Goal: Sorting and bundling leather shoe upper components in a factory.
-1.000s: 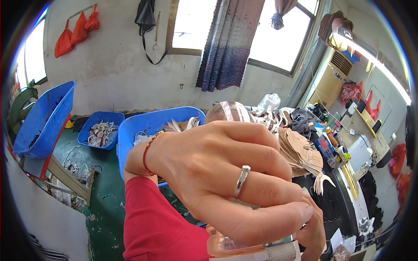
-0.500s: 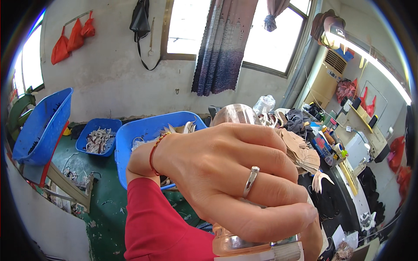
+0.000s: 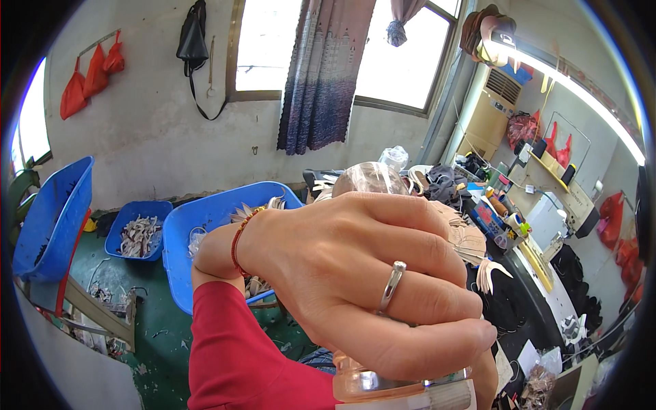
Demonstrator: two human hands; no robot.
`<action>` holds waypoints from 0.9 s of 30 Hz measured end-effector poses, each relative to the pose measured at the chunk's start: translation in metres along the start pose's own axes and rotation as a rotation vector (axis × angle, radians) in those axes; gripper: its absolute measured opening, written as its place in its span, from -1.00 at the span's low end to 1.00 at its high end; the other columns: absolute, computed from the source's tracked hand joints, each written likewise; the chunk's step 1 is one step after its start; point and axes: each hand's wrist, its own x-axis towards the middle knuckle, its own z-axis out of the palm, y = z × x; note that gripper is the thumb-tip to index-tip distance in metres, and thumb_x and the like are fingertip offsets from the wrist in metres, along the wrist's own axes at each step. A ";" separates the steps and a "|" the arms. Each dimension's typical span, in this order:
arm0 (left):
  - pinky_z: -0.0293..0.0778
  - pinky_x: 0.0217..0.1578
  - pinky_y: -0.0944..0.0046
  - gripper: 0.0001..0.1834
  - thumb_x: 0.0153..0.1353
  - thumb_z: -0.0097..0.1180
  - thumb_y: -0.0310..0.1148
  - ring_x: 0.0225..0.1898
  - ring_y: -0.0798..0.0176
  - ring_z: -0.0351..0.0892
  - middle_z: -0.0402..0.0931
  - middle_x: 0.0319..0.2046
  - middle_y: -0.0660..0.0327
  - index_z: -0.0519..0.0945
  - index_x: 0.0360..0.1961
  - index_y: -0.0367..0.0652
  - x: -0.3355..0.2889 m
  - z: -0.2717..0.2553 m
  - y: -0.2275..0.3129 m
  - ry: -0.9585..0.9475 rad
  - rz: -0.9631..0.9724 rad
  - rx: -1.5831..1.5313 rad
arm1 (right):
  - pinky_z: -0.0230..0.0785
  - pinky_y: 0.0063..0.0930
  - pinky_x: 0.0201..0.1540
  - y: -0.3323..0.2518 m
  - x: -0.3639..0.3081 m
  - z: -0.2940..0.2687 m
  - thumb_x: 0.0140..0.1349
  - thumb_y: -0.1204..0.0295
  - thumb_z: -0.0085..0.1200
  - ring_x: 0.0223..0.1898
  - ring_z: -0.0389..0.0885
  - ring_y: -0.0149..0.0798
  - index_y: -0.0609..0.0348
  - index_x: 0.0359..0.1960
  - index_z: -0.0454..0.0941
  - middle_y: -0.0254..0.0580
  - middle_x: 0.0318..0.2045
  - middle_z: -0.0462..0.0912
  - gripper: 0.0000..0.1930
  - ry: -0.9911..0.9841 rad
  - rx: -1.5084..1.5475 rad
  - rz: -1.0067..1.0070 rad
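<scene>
My left hand point(image 3: 362, 273) fills the middle of the view, close up, its back toward me. A silver ring and a red beaded bracelet are on it, below a red sleeve. Its fingers curl to the right around a clear, rounded, bottle-like container point(image 3: 372, 179). Above the knuckles the container's see-through top shows; under the little finger is a peach-tinted, shiny part with a pale band. Only a strip of my right hand point(image 3: 486, 379) shows at the lower right, behind the left fingers. The right fingers are hidden, so its grip cannot be made out.
A large blue bin point(image 3: 179, 263) with scraps stands behind my forearm, beside a smaller blue bin point(image 3: 113, 236). Another blue tub point(image 3: 68, 212) tilts on a stand at left. On the right, a black worktable point(image 3: 529, 294) carries stacked beige cut pieces point(image 3: 468, 236), spools and a sewing machine point(image 3: 570, 198).
The room has shifted slightly left in the view, so my head has turned a little to the right. My hands and the clear container keep nearly the same place in the view.
</scene>
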 end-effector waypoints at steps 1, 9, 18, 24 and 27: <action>0.45 -0.36 0.28 -0.84 0.25 0.02 -0.35 -0.40 0.21 0.63 0.61 -0.33 0.17 0.44 -0.18 -0.13 0.001 0.000 -0.001 -0.006 0.006 -0.008 | 0.34 -0.27 0.02 -0.001 0.000 0.000 -0.10 0.38 0.31 0.00 0.49 0.02 0.21 0.03 0.44 0.07 -0.03 0.51 -0.42 0.004 -0.001 -0.001; 0.45 -0.37 0.29 -0.81 0.19 0.10 -0.41 -0.39 0.22 0.63 0.62 -0.34 0.18 0.43 -0.18 -0.13 0.003 0.012 -0.006 0.025 -0.022 -0.047 | 0.31 -0.24 0.09 0.018 -0.012 -0.004 -0.07 0.37 0.32 0.11 0.40 0.09 0.26 0.20 0.23 0.11 0.12 0.34 -0.24 -0.124 -0.116 -0.005; 0.44 -0.37 0.29 -0.81 0.17 0.12 -0.42 -0.38 0.21 0.63 0.62 -0.34 0.19 0.43 -0.18 -0.12 -0.001 0.025 -0.020 0.055 -0.021 -0.079 | 0.39 -0.33 -0.08 0.003 -0.004 -0.004 -0.07 0.36 0.31 -0.08 0.53 -0.06 0.25 -0.04 0.47 0.04 -0.10 0.53 -0.49 0.050 -0.022 0.031; 0.45 -0.37 0.28 -0.81 0.19 0.11 -0.40 -0.38 0.20 0.63 0.63 -0.34 0.18 0.44 -0.18 -0.11 -0.003 0.035 -0.034 0.086 0.007 -0.137 | 0.32 -0.24 0.08 0.022 -0.017 -0.013 -0.07 0.37 0.33 0.10 0.41 0.09 0.25 0.20 0.23 0.11 0.12 0.34 -0.24 -0.129 -0.137 0.133; 0.45 -0.36 0.28 -0.82 0.20 0.11 -0.40 -0.38 0.20 0.64 0.63 -0.34 0.17 0.44 -0.18 -0.11 -0.003 0.038 -0.038 0.100 0.021 -0.149 | 0.32 -0.24 0.08 0.022 -0.017 -0.014 -0.07 0.37 0.33 0.11 0.40 0.08 0.25 0.21 0.23 0.12 0.12 0.34 -0.23 -0.108 -0.133 0.122</action>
